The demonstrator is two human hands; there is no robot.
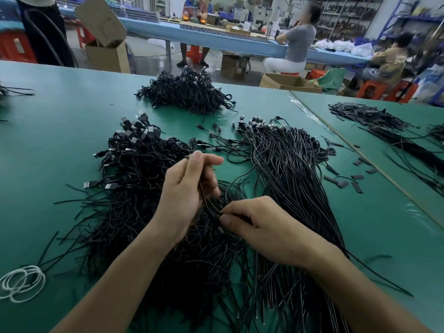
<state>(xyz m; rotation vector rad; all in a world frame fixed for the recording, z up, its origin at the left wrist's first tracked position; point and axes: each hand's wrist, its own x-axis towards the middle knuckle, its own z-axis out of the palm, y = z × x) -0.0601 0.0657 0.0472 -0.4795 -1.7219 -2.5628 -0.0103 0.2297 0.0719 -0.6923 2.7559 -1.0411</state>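
**Over the Heap, Two Hands on One Black Cable**

At the near middle of the green desk, both hands work above a tangled pile of USB cables. The pile spreads from the silver-tipped plugs at its far left edge down toward the viewer. The left hand is raised, with thumb and forefinger pinching the upper end of a thin black cable. Its other fingers curl loosely behind.

That cable runs down along the left hand to the right hand. The right hand lies lower and nearer, knuckles up, and pinches the cable between thumb and forefinger tip. So the cable is held between the two hands, over the pile. Its lower part is lost among the other black strands.

Just right of the hands lies a bundle of straighter cables, laid roughly parallel. Their small connectors are at the far end and their bare ends point toward the viewer. A few of these connectors stray leftward across the bare desk between the two heaps.

Farther back sits a third, rounder heap. Short black sleeve pieces are scattered to the right of the bundle, near the seam where a second desk top meets this one. White cord loops lie at the near left edge, well apart from the hands.
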